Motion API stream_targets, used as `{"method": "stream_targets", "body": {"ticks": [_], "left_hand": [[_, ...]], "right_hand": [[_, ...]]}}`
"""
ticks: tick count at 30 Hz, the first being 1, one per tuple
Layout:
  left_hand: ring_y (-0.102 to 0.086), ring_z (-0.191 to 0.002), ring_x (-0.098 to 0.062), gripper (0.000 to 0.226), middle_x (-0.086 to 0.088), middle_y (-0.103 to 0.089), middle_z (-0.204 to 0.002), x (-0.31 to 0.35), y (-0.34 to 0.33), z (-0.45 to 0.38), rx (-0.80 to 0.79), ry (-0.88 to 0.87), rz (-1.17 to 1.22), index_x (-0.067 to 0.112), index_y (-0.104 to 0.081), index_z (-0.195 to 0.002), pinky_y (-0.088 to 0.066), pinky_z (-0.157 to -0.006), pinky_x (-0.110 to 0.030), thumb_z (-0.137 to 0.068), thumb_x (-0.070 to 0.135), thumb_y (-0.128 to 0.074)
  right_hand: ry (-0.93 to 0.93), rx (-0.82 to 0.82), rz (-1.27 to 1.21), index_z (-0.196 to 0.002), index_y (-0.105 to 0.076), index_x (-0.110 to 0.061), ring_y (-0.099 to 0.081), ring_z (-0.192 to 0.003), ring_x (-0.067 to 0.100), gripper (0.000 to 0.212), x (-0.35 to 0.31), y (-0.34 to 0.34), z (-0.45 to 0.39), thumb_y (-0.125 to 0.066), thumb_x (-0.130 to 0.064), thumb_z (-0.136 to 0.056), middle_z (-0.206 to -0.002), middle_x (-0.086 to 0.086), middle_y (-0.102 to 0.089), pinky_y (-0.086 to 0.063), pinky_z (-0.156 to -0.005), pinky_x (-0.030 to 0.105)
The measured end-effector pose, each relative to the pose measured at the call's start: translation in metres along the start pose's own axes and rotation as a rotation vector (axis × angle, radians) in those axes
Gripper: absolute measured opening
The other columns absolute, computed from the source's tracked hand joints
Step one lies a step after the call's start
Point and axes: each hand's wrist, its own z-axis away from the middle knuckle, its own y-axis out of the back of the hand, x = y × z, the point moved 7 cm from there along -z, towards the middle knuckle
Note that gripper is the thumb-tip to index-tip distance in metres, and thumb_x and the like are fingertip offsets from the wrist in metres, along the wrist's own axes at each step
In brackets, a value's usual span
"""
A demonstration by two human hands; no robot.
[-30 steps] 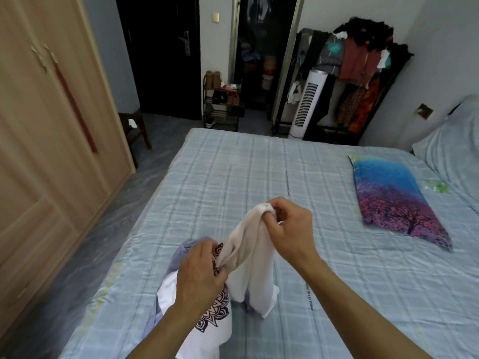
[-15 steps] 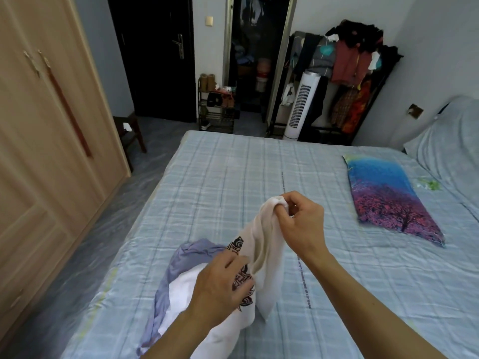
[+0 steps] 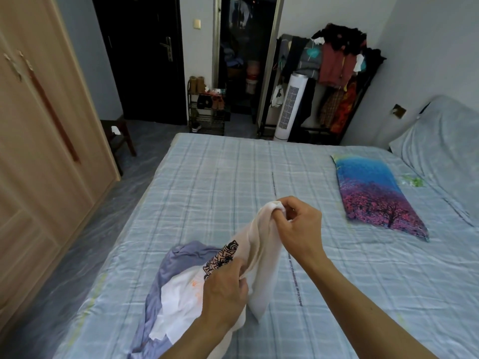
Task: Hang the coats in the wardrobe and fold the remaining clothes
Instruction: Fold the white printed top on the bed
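Bed (image 3: 233, 177): 2 hands, both grips pinching 1 white tee (image 3: 261, 255); L (image 3: 225, 288), R (image 3: 300, 229).

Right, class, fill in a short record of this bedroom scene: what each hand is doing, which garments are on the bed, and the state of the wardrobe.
left hand: grips the white printed T-shirt low down
right hand: pinches the T-shirt's upper end, lifted above the bed
under the T-shirt: lavender garment, crumpled, with a white garment on it
already folded: colourful tree-print garment, lying flat to the right
wardrobe: doors closed, left of the bed
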Motion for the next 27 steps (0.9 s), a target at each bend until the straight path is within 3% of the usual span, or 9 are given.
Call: {"method": "stream_targets", "body": {"ticks": [4, 8, 12, 17, 20, 23, 27], "left_hand": [[-0.06, -0.076, -0.004, 0.029, 0.016, -0.065, -0.084, -0.013, 0.02, -0.008, 0.037, 0.002, 0.099, 0.03, -0.066, -0.097, -0.048, -0.069, -0.022, -0.076, 0.01, -0.062], [-0.059, -0.073, -0.006, 0.043, 0.014, -0.059, -0.075, -0.018, 0.072, -0.04, 0.13, -0.003, 0.142, 0.039, -0.052, -0.101, -0.047, -0.064, -0.019, -0.079, 0.003, -0.063], [-0.057, -0.068, -0.012, 0.036, 0.004, -0.056, -0.076, 0.013, 0.147, -0.087, 0.179, -0.2, 0.114, 0.022, -0.053, -0.105, -0.054, -0.069, -0.037, -0.083, -0.006, -0.062], [-0.059, -0.073, -0.011, 0.033, 0.009, -0.059, -0.082, 0.074, 0.243, -0.129, 0.401, -0.384, 0.08, 0.026, -0.055, -0.092, -0.044, -0.065, -0.012, -0.083, -0.005, -0.063], [-0.056, -0.068, -0.014, 0.028, 0.007, -0.058, -0.081, 0.113, 0.287, -0.142, 0.491, -0.476, 0.159, 0.028, -0.054, -0.091, -0.044, -0.06, -0.02, -0.089, 0.001, -0.061], [-0.056, -0.074, -0.013, 0.02, 0.007, -0.06, -0.086, 0.141, 0.318, -0.151, 0.494, -0.576, 0.239, 0.03, -0.057, -0.093, -0.043, -0.065, -0.019, -0.092, 0.01, -0.053], [-0.065, -0.093, -0.012, 0.027, 0.007, -0.069, -0.099, 0.145, 0.323, -0.157, 0.411, -0.6, 0.246, 0.033, -0.071, -0.088, -0.045, -0.078, -0.013, -0.093, 0.016, -0.05]], "right_hand": [[0.003, 0.027, -0.003, -0.074, -0.067, -0.028, -0.061, -0.062, 0.008, 0.019, 0.008, 0.012, -0.006, -0.066, -0.017, -0.089, -0.069, -0.012, -0.066, -0.041, -0.054, 0.01], [-0.01, 0.082, -0.004, -0.073, -0.067, -0.026, -0.061, -0.065, 0.01, 0.018, 0.011, 0.025, -0.022, -0.066, -0.016, -0.089, -0.07, -0.009, -0.066, -0.042, -0.054, 0.013], [-0.007, 0.096, -0.038, -0.073, -0.066, -0.021, -0.058, -0.065, 0.009, 0.018, -0.004, 0.038, -0.058, -0.064, -0.018, -0.091, -0.068, -0.005, -0.064, -0.042, -0.053, 0.017], [0.025, 0.136, -0.226, -0.08, -0.068, -0.025, -0.058, -0.066, 0.006, 0.014, -0.045, 0.073, -0.107, -0.066, -0.022, -0.092, -0.072, -0.01, -0.066, -0.044, -0.059, 0.022], [0.096, 0.162, -0.319, -0.075, -0.067, -0.026, -0.052, -0.061, 0.006, 0.018, -0.082, 0.099, -0.124, -0.065, -0.022, -0.093, -0.066, -0.006, -0.061, -0.04, -0.053, 0.019], [0.154, 0.174, -0.382, -0.079, -0.068, -0.019, -0.051, -0.062, 0.007, 0.016, -0.113, 0.124, -0.133, -0.064, -0.024, -0.094, -0.074, 0.009, -0.062, -0.039, -0.052, 0.017], [0.179, 0.07, -0.356, -0.08, -0.069, -0.019, -0.052, -0.061, 0.007, 0.016, -0.126, 0.138, -0.131, -0.063, -0.025, -0.094, -0.074, 0.005, -0.063, -0.04, -0.05, 0.015]]}}
